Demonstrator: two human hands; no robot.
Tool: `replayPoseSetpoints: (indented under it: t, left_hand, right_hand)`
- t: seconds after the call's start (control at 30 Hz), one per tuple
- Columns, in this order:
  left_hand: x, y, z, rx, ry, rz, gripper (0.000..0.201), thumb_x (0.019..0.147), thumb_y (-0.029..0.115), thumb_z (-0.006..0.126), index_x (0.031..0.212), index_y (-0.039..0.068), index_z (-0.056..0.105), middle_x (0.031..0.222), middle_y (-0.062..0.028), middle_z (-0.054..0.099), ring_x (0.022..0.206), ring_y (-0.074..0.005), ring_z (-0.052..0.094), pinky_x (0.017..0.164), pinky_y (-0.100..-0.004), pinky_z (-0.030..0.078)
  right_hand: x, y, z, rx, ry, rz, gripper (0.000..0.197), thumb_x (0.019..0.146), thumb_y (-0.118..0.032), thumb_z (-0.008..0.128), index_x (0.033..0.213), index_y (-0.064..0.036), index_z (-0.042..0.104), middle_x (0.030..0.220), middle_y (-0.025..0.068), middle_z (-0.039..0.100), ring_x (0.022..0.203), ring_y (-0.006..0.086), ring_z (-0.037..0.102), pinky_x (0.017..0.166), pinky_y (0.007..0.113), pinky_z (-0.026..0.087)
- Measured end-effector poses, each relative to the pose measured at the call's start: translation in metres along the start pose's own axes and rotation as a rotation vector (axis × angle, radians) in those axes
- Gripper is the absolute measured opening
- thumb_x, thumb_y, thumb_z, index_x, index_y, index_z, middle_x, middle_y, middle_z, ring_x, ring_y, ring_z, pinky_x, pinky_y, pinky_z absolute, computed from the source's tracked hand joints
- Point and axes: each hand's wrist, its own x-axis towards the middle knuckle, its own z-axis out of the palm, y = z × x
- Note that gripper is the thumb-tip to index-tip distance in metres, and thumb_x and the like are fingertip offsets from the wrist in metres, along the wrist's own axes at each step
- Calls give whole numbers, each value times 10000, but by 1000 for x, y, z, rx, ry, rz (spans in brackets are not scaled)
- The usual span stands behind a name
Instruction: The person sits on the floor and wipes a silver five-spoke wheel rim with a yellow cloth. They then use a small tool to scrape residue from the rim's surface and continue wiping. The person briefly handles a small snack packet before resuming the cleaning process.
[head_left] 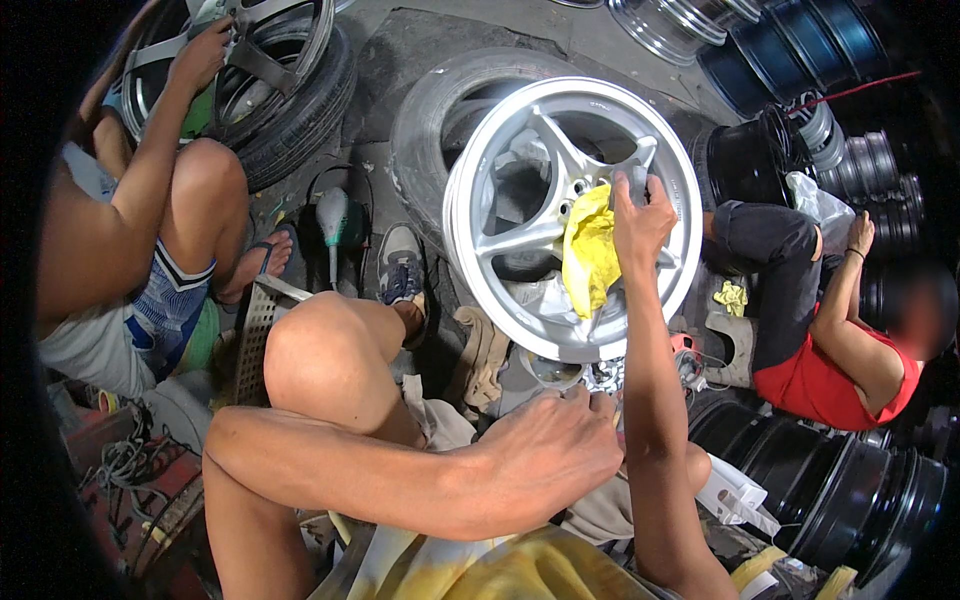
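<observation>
A silver five-spoke car wheel rim [467, 180] leans face up in front of me on a worn tyre [420, 130]. My right hand [643, 228] is over the rim's right side, its fingers closed around a small flat grey piece [639, 186] against a spoke end. A crumpled yellow cloth [590, 255] hangs over the hub and lower spoke, touching that hand; whether the fingers also grip it is unclear. My left hand [545, 450] is curled closed above my lap, below the rim, and its fingertips are hidden.
A green-grey power tool [333, 215] lies on the floor beside my shoe. One person with a rim and tyre [300, 130] sits at left; another in red [850, 365] sits at right. Dark rims [800, 480] are stacked along the right. A beige rag [480, 360] lies below the tyre.
</observation>
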Motion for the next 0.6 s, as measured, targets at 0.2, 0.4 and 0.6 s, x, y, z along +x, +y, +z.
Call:
replayPoseSetpoints:
  t: [0.2, 0.4, 0.6]
  left_hand:
    - [0, 0, 2, 32, 9, -2, 169, 752, 96, 657, 815, -54, 612, 917, -163, 560, 867, -272, 618, 664, -363, 527]
    - [0, -1, 1, 47, -25, 7, 162, 738, 70, 652, 819, -64, 613, 909, -167, 565, 863, -274, 624, 651, -362, 536]
    - [0, -1, 0, 41, -54, -9, 157, 729, 67, 658, 810, -62, 621, 905, -168, 574, 867, -269, 631, 652, -354, 548]
  right_hand:
    - [1, 2, 1, -45, 5, -54, 280, 841, -173, 756, 801, 58, 603, 710, 247, 630, 660, 415, 637, 638, 456, 478]
    - [-1, -1, 2, -42, -4, -35, 253, 843, -153, 747, 801, 50, 603, 717, 236, 632, 657, 418, 630, 638, 470, 469]
    - [-4, -4, 5, -45, 57, -66, 237, 846, -137, 738, 794, 49, 601, 702, 229, 622, 642, 417, 617, 624, 478, 455]
